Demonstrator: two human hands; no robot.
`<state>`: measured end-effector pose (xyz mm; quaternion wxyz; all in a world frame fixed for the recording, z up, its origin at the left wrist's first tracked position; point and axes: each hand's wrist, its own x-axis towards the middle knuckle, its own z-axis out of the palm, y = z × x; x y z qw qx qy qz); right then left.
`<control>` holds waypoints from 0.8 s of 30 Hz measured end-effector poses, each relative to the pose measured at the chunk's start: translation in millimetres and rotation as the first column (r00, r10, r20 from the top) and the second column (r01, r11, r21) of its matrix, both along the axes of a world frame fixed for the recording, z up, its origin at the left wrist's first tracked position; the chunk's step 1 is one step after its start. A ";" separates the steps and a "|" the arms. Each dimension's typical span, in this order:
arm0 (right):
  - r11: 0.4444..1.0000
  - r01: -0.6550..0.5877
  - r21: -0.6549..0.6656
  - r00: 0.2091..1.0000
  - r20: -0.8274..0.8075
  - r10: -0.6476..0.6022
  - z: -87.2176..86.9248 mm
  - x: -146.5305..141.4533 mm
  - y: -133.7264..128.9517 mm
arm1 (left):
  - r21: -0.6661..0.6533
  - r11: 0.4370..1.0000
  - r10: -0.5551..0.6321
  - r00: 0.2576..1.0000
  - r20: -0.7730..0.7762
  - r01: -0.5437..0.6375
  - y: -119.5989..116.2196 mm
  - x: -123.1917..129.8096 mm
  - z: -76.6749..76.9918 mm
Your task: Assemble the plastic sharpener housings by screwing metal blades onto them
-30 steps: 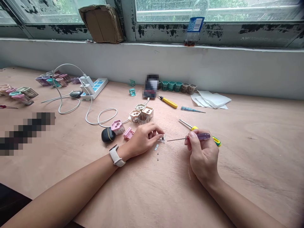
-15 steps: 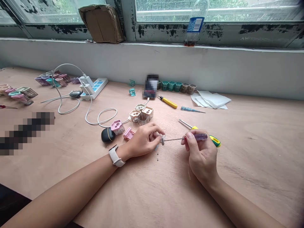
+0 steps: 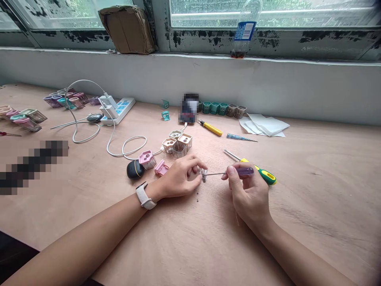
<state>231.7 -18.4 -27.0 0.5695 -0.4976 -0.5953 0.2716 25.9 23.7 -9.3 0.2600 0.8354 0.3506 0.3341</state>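
My right hand (image 3: pixel 247 194) grips a purple-handled precision screwdriver (image 3: pixel 244 171), its thin shaft pointing left. The shaft's tip meets a small metal part (image 3: pixel 203 174) held at the fingertips of my left hand (image 3: pixel 178 177). Two tiny screws (image 3: pixel 198 194) lie on the plywood just below that part. Under my right hand lies a yellow-and-green screwdriver (image 3: pixel 262 174). Left of my left hand are a pink plastic housing (image 3: pixel 161 167) and a black round object with a yellow band (image 3: pixel 135 169). A white smartwatch (image 3: pixel 144 195) circles my left wrist.
Beige housings (image 3: pixel 177 143) stand beyond my hands. White cables connect a charger to a power strip (image 3: pixel 119 111). Coloured housings (image 3: pixel 28 121) sit at far left, green cups (image 3: pixel 214 108) at the back, and a yellow screwdriver (image 3: pixel 210 128) and blue screwdriver (image 3: pixel 239 137) lie nearby.
My right hand has moved left, bringing the screwdriver tip to the metal part. My left hand has shifted slightly right, and the small metal strip seen earlier on the table is no longer visible.
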 end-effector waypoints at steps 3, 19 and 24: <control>1.000 0.006 0.011 1.000 0.012 -0.006 0.3 0.1 0.0 | 0.007 1.000 -0.013 1.000 -0.017 0.013 -0.2 -1.1 0.9; 1.000 0.011 0.015 1.000 0.005 -0.011 0.2 -1.1 0.6 | -0.005 0.999 -0.033 0.999 -0.033 0.032 1.7 -2.2 -2.4; 1.000 0.009 0.010 1.000 -0.007 -0.009 1.5 -1.4 -0.1 | 0.013 1.000 -0.026 0.999 -0.038 0.026 1.6 -2.1 -2.8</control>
